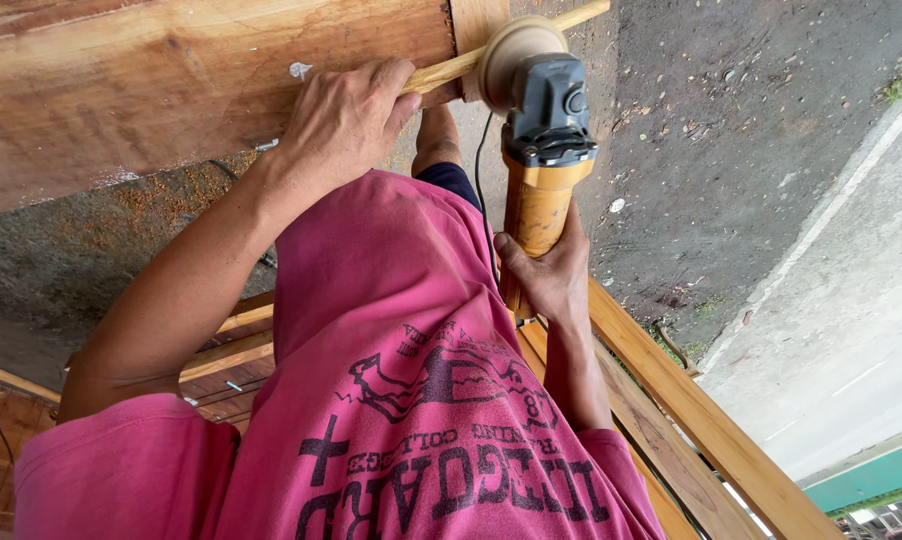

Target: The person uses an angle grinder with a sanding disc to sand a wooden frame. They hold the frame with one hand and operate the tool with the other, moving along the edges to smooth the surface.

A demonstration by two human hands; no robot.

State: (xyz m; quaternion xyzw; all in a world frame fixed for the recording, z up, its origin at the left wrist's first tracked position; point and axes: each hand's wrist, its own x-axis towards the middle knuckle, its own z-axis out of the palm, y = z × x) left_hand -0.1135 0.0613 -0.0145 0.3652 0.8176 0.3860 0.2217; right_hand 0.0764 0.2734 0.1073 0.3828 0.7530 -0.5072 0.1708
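Observation:
My left hand (346, 118) presses a thin wooden stick (449, 70) against a big wooden plank (171, 90). The stick runs up to the right, past the plank's end. My right hand (546, 272) grips the yellow body of an angle grinder (541, 150). The grinder's grey head points up. Its round, dusty sanding disc (511, 50) touches the stick just right of my left hand's fingers. A black cable (481, 170) hangs down from the grinder beside my pink shirt (401, 350).
Sawdust lies on the grey ground (91, 240) under the plank. A wooden frame of slats (691, 410) stands behind my right arm. To the right are dark asphalt (731, 120) and a pale concrete strip (851, 300).

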